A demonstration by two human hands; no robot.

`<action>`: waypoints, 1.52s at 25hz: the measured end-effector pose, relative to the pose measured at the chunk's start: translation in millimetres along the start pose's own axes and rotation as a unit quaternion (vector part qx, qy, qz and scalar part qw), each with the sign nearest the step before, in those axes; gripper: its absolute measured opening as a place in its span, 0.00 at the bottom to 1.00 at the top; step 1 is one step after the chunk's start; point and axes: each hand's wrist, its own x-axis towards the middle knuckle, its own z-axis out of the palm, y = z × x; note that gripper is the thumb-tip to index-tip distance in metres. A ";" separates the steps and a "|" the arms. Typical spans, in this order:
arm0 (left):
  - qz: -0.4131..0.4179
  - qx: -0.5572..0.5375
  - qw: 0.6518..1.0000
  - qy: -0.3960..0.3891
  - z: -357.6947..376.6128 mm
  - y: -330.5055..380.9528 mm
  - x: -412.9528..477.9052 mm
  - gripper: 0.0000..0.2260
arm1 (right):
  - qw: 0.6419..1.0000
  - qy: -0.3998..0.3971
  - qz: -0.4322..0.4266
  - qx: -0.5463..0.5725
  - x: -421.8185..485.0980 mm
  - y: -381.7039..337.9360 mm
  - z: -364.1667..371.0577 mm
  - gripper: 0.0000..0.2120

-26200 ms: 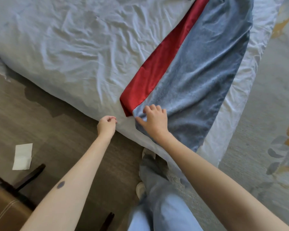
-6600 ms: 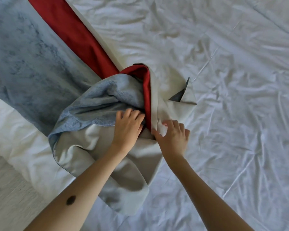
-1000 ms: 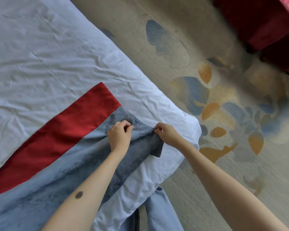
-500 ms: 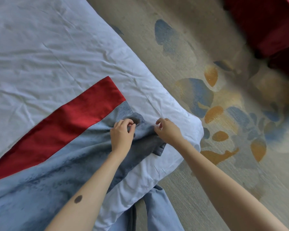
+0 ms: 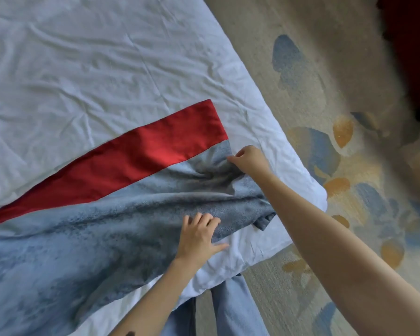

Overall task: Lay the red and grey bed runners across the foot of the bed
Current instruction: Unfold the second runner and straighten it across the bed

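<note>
— Left hand (image 5: 199, 236) slid down the grey runner (image 5: 102, 229), fingers spread flat.
— Right hand (image 5: 250, 160)?
— Moved up, pinching the grey end beside the red runner (image 5: 131, 163), at the corner of the bed (image 5: 107, 69).

Left hand (image 5: 199, 236) flat (right hand (image 5: 250, 160) pinching).

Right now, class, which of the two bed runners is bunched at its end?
The grey bed runner: its end is rumpled into folds, while the red bed runner lies flat.
</note>
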 end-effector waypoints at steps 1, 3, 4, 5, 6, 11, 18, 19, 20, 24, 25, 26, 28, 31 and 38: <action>-0.005 -0.001 1.000 0.004 3.4 1.0 0.7 0.20 | 1.000 0.009 0.000 0.021 0.6 0.8 -0.2 0.16; -0.013 -0.003 1.000 0.029 5.2 1.4 4.8 0.12 | 0.997 0.035 -0.018 0.070 1.1 2.7 -1.1 0.13; -0.015 -0.009 0.999 0.039 4.2 1.1 6.9 0.09 | 0.994 0.058 -0.031 0.089 1.4 2.7 -3.0 0.11; -0.013 -0.025 0.999 0.044 2.7 0.5 8.4 0.08 | 0.990 0.083 -0.045 0.103 1.8 2.2 -6.0 0.09; -0.011 -0.049 0.998 0.042 0.6 -0.1 9.6 0.07 | 0.986 0.109 -0.060 0.115 3.0 1.7 -10.4 0.07; -0.001 -0.181 0.983 0.034 -19.3 20.7 30.6 0.05 | 0.963 0.218 -0.076 0.137 20.8 1.6 -53.7 0.03; 0.046 -0.275 0.960 -0.025 -20.5 100.8 92.0 0.09 | 0.939 0.322 0.022 0.117 51.2 52.4 -118.5 0.06; 0.046 -0.273 0.960 -0.031 -16.2 104.6 96.7 0.09 | 0.941 0.318 0.026 0.114 53.8 58.4 -119.5 0.06; 0.044 -0.272 0.960 -0.036 -12.2 106.1 99.5 0.10 | 0.942 0.315 0.024 0.110 56.0 61.8 -117.9 0.06; 0.019 -0.293 0.955 -0.029 0.2 101.8 100.1 0.09 | 0.939 0.322 0.007 0.122 62.9 66.5 -105.9 0.06; 0.017 -0.295 0.955 -0.029 1.6 101.2 99.6 0.09 | 0.938 0.325 0.008 0.123 64.1 67.7 -103.9 0.06; 0.018 -0.295 0.955 -0.031 2.6 101.4 99.0 0.09 | 0.938 0.325 0.008 0.123 64.8 69.1 -102.4 0.06; 0.024 -0.287 0.957 -0.033 3.6 102.6 100.0 0.09 | 0.938 0.324 0.004 0.124 65.9 71.0 -101.1 0.06; 0.024 -0.274 0.961 -0.030 7.0 103.9 100.6 0.10 | 0.938 0.326 -0.008 0.121 65.1 71.7 -99.8 0.06; 0.026 -0.292 0.956 -0.012 1.2 103.2 92.3 0.10 | 0.954 0.295 -0.021 0.048 55.3 80.9 -96.2 0.10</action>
